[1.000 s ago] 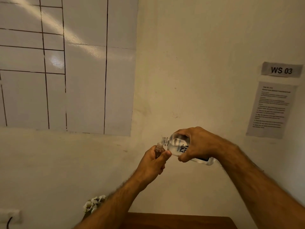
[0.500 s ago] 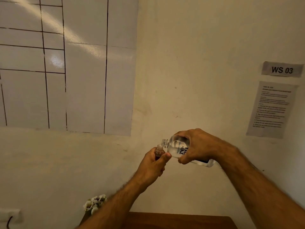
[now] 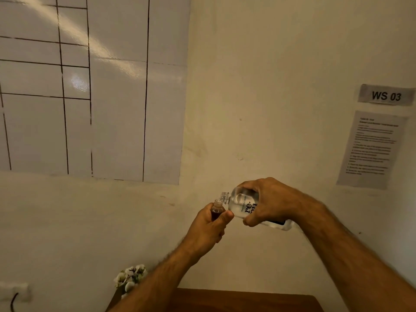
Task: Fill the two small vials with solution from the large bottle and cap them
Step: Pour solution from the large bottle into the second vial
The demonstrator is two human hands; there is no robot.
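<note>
Up in mid-air before the wall, the small amber glass vial is sitting upright, the left hand gripping it. The right hand is clutching the large clear labelled bottle, tipping its open neck just above the vial's mouth. Tilting too far would likely be flooding that narrow opening, sending solution down over the fingers toward the wooden bench.

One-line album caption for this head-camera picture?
Right hand tips a clear bottle over a small vial held in the left hand.
</note>
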